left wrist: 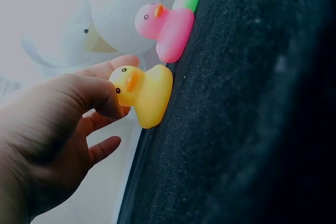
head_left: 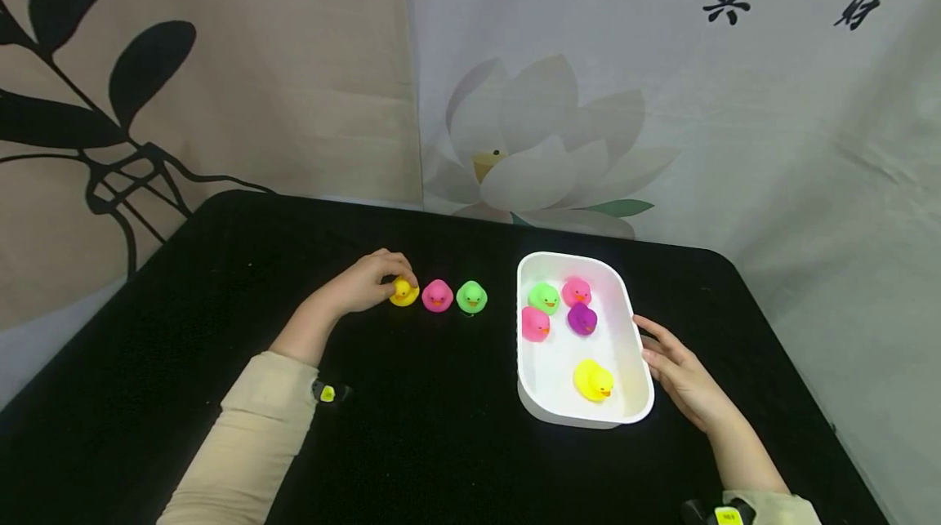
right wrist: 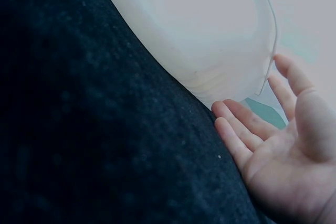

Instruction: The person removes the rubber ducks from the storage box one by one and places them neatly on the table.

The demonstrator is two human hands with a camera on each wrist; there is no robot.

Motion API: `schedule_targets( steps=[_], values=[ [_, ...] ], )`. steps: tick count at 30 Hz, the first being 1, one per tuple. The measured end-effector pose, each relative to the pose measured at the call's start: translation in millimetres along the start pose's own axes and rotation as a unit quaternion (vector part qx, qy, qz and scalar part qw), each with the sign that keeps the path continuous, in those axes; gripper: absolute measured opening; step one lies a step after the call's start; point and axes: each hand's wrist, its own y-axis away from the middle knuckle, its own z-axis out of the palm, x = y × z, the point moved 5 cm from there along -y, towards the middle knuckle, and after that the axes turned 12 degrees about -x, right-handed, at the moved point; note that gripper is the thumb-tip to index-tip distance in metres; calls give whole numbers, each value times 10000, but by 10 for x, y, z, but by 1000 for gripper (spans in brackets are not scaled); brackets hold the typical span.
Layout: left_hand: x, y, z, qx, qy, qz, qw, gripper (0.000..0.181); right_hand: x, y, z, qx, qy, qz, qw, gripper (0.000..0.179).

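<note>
My left hand (head_left: 375,280) pinches a yellow rubber duck (head_left: 404,293) by its head, between thumb and fingers. In the left wrist view the duck (left wrist: 149,98) sits on the black cloth or just at it. To its right stand a pink rubber duck (head_left: 437,296) and a green rubber duck (head_left: 472,297), in a row with it. My right hand (head_left: 684,378) rests its fingertips against the right side of a white tray (head_left: 547,394). In the right wrist view its fingers (right wrist: 247,121) are spread and fairly straight along the tray wall (right wrist: 173,30).
Inside the tray lie a green duck (head_left: 544,297), two pink ducks (head_left: 577,291), a purple duck (head_left: 582,318) and a yellow duck (head_left: 592,380). Black cloth (head_left: 412,427) covers the table. A printed curtain (head_left: 331,100) hangs behind its far edge.
</note>
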Motion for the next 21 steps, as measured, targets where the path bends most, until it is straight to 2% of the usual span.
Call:
schedule_targets(
  steps=[9, 21],
  values=[
    [29, 5, -13, 18, -164, 23, 9999, 27, 14, 0, -2, 7, -23, 31, 10000, 55],
    [226, 33, -114, 272, -288, 15, 9992, 30, 20, 6, -7, 8, 33, 35, 10000, 54]
  ],
)
